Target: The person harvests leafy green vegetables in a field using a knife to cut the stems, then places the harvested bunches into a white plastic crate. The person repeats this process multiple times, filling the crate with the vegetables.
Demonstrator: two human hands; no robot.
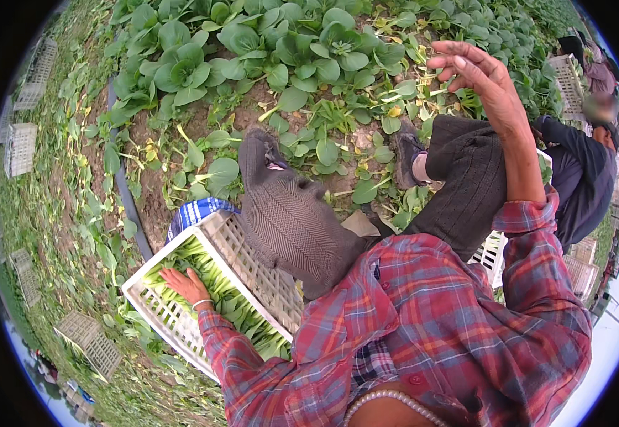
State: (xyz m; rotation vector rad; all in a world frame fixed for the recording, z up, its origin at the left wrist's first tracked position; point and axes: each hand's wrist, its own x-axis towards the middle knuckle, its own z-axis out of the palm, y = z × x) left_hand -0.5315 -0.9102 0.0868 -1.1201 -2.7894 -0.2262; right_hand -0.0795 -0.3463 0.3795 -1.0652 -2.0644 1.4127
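My left hand (187, 286) lies with its fingers stretched out on leafy greens (213, 285), whose pale green stalks are packed side by side in a white plastic crate (170, 338). A light band circles that wrist. Out to the right, my right hand (484, 82) is raised above the plants, its fingers loosely bent and apart, with nothing visible in them. Beyond both hands grow broad-leaved green plants (252, 46). Cut leaves and some yellowed ones lie on the soil between my shoes.
A blue-and-white checked cloth (199, 213) sits against the crate's far end. A dark hose (126, 181) runs along the ground on the left. Several more crates (21, 149) stand farther left. Close on my right another person (576, 174) bends beside a white crate (493, 256).
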